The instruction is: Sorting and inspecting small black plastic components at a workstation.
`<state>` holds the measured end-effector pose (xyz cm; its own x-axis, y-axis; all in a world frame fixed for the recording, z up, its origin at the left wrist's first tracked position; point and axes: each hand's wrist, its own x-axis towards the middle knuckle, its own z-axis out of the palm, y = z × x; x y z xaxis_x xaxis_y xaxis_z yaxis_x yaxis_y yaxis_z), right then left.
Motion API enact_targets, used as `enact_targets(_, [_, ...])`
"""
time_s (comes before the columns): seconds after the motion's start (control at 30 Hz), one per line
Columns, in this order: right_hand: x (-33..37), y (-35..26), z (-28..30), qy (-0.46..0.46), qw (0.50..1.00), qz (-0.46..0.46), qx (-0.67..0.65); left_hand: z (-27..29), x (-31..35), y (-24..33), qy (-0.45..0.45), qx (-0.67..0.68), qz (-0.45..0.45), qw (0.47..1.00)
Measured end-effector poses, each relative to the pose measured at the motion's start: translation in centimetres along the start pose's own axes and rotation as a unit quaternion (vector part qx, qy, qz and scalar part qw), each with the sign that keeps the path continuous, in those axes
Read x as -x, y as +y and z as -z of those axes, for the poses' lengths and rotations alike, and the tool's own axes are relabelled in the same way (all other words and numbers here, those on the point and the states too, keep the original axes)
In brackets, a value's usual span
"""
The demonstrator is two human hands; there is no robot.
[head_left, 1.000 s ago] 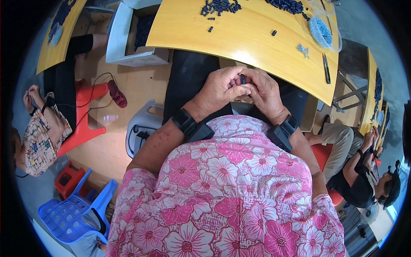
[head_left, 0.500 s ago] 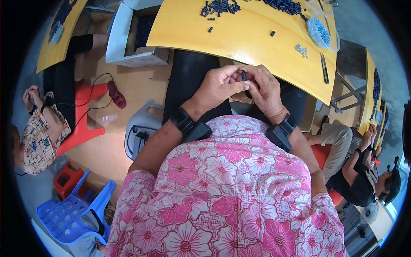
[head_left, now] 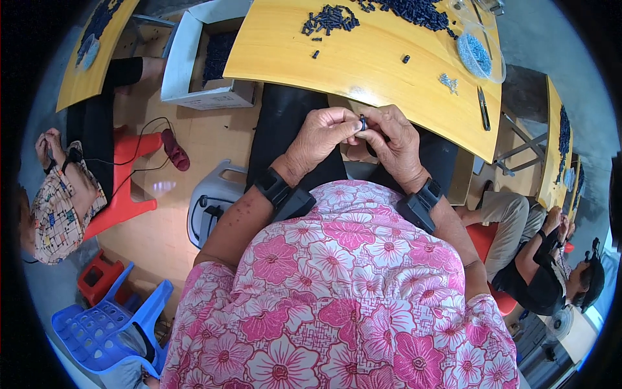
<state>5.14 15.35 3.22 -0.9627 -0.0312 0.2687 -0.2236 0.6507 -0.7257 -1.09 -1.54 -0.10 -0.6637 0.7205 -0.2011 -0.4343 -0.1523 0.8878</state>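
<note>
A small dark blue-black cylindrical part point(head_left: 363, 122) is pinched between my two hands, just off the table's near edge. My left hand point(head_left: 322, 137) is closed, with thumb and forefinger against the left side of the part. From the other side my right hand point(head_left: 396, 144) grips it between thumb and curled fingers. Most of the part is covered by fingertips, so its details cannot be made out. Similar dark parts lie in a loose pile point(head_left: 330, 21) and a larger heap point(head_left: 414, 11) on the yellow table point(head_left: 363, 71).
On the table's right stand a clear tub of bluish small pieces point(head_left: 475, 55), a few silvery bits point(head_left: 448, 82) and a dark slim tool point(head_left: 484, 109). A white carton point(head_left: 214, 97) sits left of the table. People work on both sides, near a blue chair point(head_left: 107, 324) and red stools point(head_left: 123, 188).
Both hands have shifted slightly left and down with the dark part. My left fingertips now press closer against it. The view has moved slightly.
</note>
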Motion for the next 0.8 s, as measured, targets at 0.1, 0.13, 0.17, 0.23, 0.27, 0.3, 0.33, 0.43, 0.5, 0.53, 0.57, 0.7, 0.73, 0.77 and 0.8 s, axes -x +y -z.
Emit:
enact_targets(0.1, [-0.1, -0.1, 0.0, -0.017, 1.000, -0.012, -0.019, 0.1, 0.0, -0.1, -0.004, 0.004, -0.007, 1.000])
enact_targets(0.13, [-0.2, 0.0, 0.0, -0.017, 1.000, -0.010, -0.015, 0.1, 0.0, 0.0, -0.003, -0.002, -0.009, 1.000])
enact_targets(0.17, [-0.2, 0.0, -0.1, -0.017, 1.000, -0.007, -0.012, 0.1, 0.0, 0.1, -0.002, -0.008, -0.010, 1.000])
enact_targets(0.23, [-0.3, 0.1, -0.2, -0.020, 1.000, -0.011, -0.021, 0.2, 0.0, 0.1, -0.001, -0.010, -0.011, 1.000])
enact_targets(0.27, [-0.3, 0.1, -0.2, -0.022, 0.999, -0.017, -0.029, 0.2, -0.1, 0.1, -0.001, -0.012, -0.011, 1.000])
enact_targets(0.3, [-0.3, 0.1, -0.2, -0.022, 0.999, -0.017, -0.028, 0.2, -0.1, 0.0, -0.001, -0.011, -0.012, 1.000])
enact_targets(0.33, [-0.3, 0.1, -0.1, -0.028, 0.999, -0.020, -0.029, 0.3, -0.2, -0.1, -0.010, -0.012, -0.006, 1.000])
enact_targets(0.43, [-0.4, 0.3, 0.0, -0.027, 0.999, -0.027, -0.021, 0.0, 0.0, 0.1, -0.011, -0.007, -0.015, 1.000])
enact_targets(0.5, [-0.5, 0.0, 0.1, -0.020, 0.999, -0.032, -0.012, -0.4, 0.2, 0.1, -0.005, 0.002, -0.028, 1.000])
enact_targets(0.53, [-0.6, -0.3, 0.2, -0.032, 0.998, -0.044, 0.002, -0.6, 0.1, 0.0, -0.006, -0.009, -0.072, 0.997])
enact_targets(0.57, [-0.5, -0.6, 0.3, -0.044, 0.997, -0.057, 0.015, -0.9, 0.1, 0.2, -0.009, -0.019, -0.116, 0.993])
enact_targets(0.7, [-0.1, -0.6, 0.1, -0.049, 0.991, -0.112, -0.060, -1.1, 0.1, 1.2, -0.007, -0.155, -0.090, 0.984])
enact_targets(0.73, [-0.1, -0.4, -0.1, -0.048, 0.993, -0.096, -0.049, -1.2, 0.0, 1.2, -0.008, -0.155, -0.089, 0.984])
enact_targets(0.77, [0.0, -0.2, -0.1, -0.046, 0.995, -0.081, -0.038, -1.2, 0.0, 1.2, 0.005, -0.189, -0.104, 0.976])
enact_targets(0.8, [0.0, -0.2, -0.1, -0.046, 0.995, -0.083, -0.038, -1.3, 0.0, 1.2, 0.018, -0.223, -0.119, 0.967])
